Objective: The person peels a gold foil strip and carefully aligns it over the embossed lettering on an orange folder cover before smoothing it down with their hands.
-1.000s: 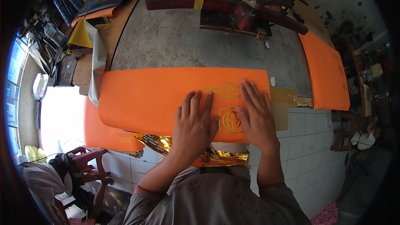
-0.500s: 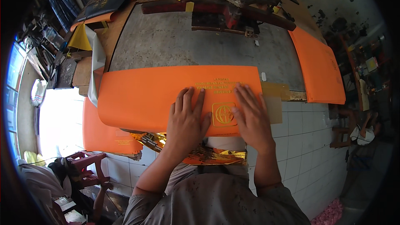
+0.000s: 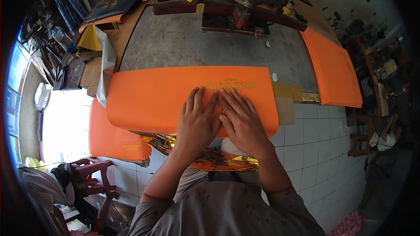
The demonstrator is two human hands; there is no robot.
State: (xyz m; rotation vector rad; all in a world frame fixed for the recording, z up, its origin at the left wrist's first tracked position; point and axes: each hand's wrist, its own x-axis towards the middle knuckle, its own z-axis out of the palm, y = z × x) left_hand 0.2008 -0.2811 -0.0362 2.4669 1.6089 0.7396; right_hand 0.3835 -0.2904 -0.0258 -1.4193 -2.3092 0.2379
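A large orange cover sheet (image 3: pixel 144 100) with gold lettering and a gold emblem lies at the near edge of the grey metal table (image 3: pixel 170 46), its front edge curving down over my lap. Both hands rest flat on it. My left hand (image 3: pixel 197 116) is spread just left of the emblem, holding nothing. My right hand (image 3: pixel 245 120) lies beside it, fingers stretched out over the emblem, which is now mostly hidden. The fingertips of both hands reach up to the lettering. Crinkled gold foil (image 3: pixel 221 161) hangs below the cover, across my lap.
A dark red press beam (image 3: pixel 271 17) spans the table's far side. Orange covers are stacked at the right (image 3: pixel 332 70) and lower left (image 3: pixel 111 137). Dark folders (image 3: pixel 116 2) lie at the far left. A maroon stool (image 3: pixel 94 175) and another person's arm (image 3: pixel 105 209) are at lower left.
My right hand has slid left, closer to my left hand, and now covers the emblem. My left hand stays nearly in place. The view has shifted slightly.
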